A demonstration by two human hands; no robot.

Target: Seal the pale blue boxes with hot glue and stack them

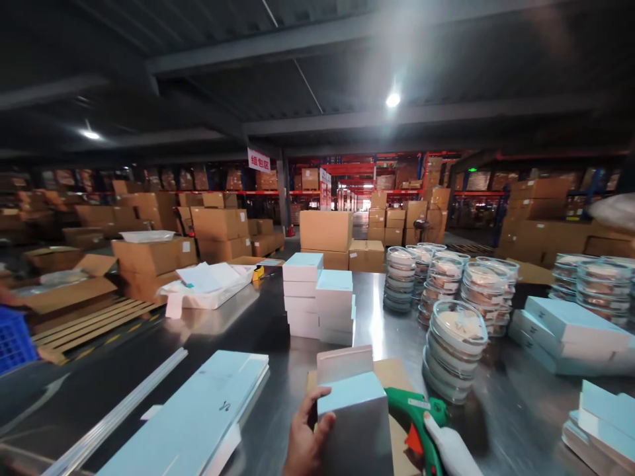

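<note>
Pale-blue-and-white cardboard box [354, 430] nearest the camera, bottom centre, near face in shadow. Flap [344, 363] stands up at its far edge. Bare left hand [305, 433] grips the box at its left side, thumb on the near face. Right hand [449, 446], in what looks like a white glove, is closed around the handle of a green glue gun with an orange trigger [421, 423]. Gun sits just right of the box; its front end is hidden behind it, so can't tell if the nozzle touches. Can't tell if the trigger is squeezed either.

Brown cardboard sheet [399, 377] shows behind and right of the box, on a shiny dark metal table [268, 403].

Left of the hands: pile of flat pale-blue cartons [193, 410], then long clear strips [119, 413]. Ahead: two adjoining stacks of pale-blue-topped white boxes [317, 291]. Right of the gun: stack of clear round lidded containers [454, 350], more container stacks [441, 277] behind. Further right: pale-blue boxes lying in a pile [570, 337]. White tray with papers [208, 284] at far left of the table, yellow object [258, 272] beside it, too small to identify.
</note>
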